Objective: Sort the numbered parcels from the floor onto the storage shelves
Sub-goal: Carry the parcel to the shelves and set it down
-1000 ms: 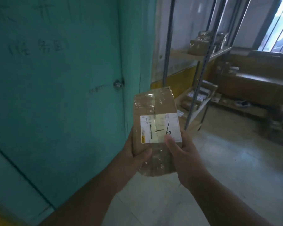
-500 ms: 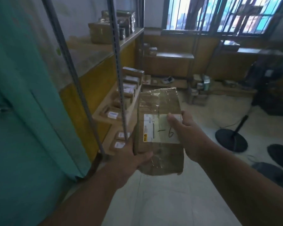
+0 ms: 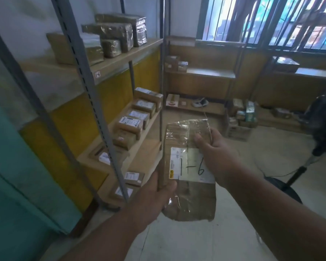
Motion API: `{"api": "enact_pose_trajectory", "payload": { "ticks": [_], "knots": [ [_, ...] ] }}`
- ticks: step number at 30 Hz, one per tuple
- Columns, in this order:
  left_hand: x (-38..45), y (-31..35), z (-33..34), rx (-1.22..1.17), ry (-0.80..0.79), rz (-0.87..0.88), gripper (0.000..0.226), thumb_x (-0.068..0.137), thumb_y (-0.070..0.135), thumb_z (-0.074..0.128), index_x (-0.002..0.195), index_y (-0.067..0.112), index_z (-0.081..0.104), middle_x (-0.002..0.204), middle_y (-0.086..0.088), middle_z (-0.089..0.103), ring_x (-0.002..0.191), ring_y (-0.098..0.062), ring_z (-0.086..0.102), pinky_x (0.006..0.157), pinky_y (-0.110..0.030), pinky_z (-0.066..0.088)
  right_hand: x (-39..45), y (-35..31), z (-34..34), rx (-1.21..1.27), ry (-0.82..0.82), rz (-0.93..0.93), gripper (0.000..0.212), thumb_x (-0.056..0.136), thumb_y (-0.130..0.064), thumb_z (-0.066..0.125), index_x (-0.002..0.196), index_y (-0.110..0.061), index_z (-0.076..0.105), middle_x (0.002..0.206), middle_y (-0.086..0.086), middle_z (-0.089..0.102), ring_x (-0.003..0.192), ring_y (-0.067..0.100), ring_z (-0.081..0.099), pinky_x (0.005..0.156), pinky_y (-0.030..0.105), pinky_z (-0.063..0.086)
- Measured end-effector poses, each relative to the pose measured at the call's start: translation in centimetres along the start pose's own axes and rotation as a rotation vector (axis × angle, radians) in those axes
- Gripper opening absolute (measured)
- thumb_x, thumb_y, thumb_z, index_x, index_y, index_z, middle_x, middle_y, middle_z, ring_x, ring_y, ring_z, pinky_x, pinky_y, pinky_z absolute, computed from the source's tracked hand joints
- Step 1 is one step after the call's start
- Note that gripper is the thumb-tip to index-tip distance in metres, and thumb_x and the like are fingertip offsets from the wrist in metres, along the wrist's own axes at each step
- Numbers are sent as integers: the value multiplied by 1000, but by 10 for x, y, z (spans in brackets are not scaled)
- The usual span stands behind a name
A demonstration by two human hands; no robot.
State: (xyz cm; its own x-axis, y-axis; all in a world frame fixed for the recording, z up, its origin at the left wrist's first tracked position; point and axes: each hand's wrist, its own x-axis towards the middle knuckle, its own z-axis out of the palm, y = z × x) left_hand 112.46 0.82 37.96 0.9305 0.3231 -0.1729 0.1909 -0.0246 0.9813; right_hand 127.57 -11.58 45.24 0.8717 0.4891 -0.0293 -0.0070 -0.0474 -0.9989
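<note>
Got the brown cardboard parcel wrapped in clear tape (image 3: 189,170) up in front of me, held in both hands over the pale tiled floor (image 3: 205,242). My left hand (image 3: 152,196) grips the lower left edge, thumb curled over the front face. My right hand (image 3: 213,147) is clamped on the upper right side, thumb lying across the front just above the white shipping label (image 3: 191,163), which has "1-6" handwritten in black marker.

Just to the left of the parcel is the grey metal rack with wooden shelves (image 3: 120,59). The top shelf holds a bunch of tape-wrapped brown packages (image 3: 113,34) and has a little tag on its front edge. The lower shelf has a row of small cardboard boxes with white labels (image 3: 134,119), and a couple more sit below that. Further back there's a low wooden shelf unit (image 3: 205,72) under the barred window (image 3: 271,21), and a teal door (image 3: 17,176) is on my far left.
</note>
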Motion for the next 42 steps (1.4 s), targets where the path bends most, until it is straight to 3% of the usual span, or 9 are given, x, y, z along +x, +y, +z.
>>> {"api": "enact_pose_trajectory", "payload": {
  "ticks": [4,10,17,21,25,29,35,39,42],
  "knots": [
    [77,9,-16,3,21,-19,41,103,30,52,125,63,42,112,38,66,105,9,64,95,-25,52,82,12,5,13,-31,26,15,98,-32,59,113,-30,57,85,3,74,74,27,75,66,49,61],
    [203,35,-16,59,-44,41,48,101,37,54,138,62,36,122,29,66,114,0,64,105,-39,48,200,8,-24,-29,67,32,13,96,-37,60,109,-36,56,92,7,74,78,29,75,71,58,60],
    [329,59,15,57,-110,83,54,101,31,56,146,50,34,121,26,67,113,1,64,104,-36,48,309,9,-88,-11,104,13,10,95,-37,61,105,-40,58,91,3,74,82,28,74,72,56,60],
    [386,58,41,-15,-88,64,59,101,24,56,145,53,31,128,25,64,119,-1,62,103,-34,48,377,18,-115,-12,20,32,12,98,-33,59,110,-33,57,93,6,72,74,22,73,65,42,61],
    [445,68,61,-83,70,47,74,92,9,68,144,49,34,125,22,67,116,-3,64,96,-34,55,455,15,-131,5,-131,23,13,99,-31,58,111,-33,56,88,2,73,73,18,73,64,38,59],
    [482,88,74,-166,298,28,78,79,17,78,143,40,39,120,8,72,109,-17,70,92,-45,57,523,-3,-131,-13,-310,11,15,97,-36,61,112,-38,57,94,3,75,81,25,74,73,52,61],
    [516,117,55,-141,587,35,57,86,1,72,129,32,50,102,20,75,95,-5,73,71,-21,58,595,-12,-89,-30,-473,-69,14,92,-48,62,105,-49,58,97,-8,74,93,23,72,84,57,57],
    [546,127,31,-62,656,16,62,87,11,75,138,33,48,106,23,74,96,-1,71,73,-20,57,634,-20,-70,-23,-509,-81,17,90,-52,61,106,-47,57,95,-10,73,93,22,72,84,55,58],
    [573,129,30,-40,696,29,54,87,8,73,126,39,52,99,29,73,92,3,71,68,-16,55,663,-22,-68,-47,-524,-72,18,94,-47,60,111,-42,56,96,-8,73,92,22,71,83,54,58]
  ]
}}
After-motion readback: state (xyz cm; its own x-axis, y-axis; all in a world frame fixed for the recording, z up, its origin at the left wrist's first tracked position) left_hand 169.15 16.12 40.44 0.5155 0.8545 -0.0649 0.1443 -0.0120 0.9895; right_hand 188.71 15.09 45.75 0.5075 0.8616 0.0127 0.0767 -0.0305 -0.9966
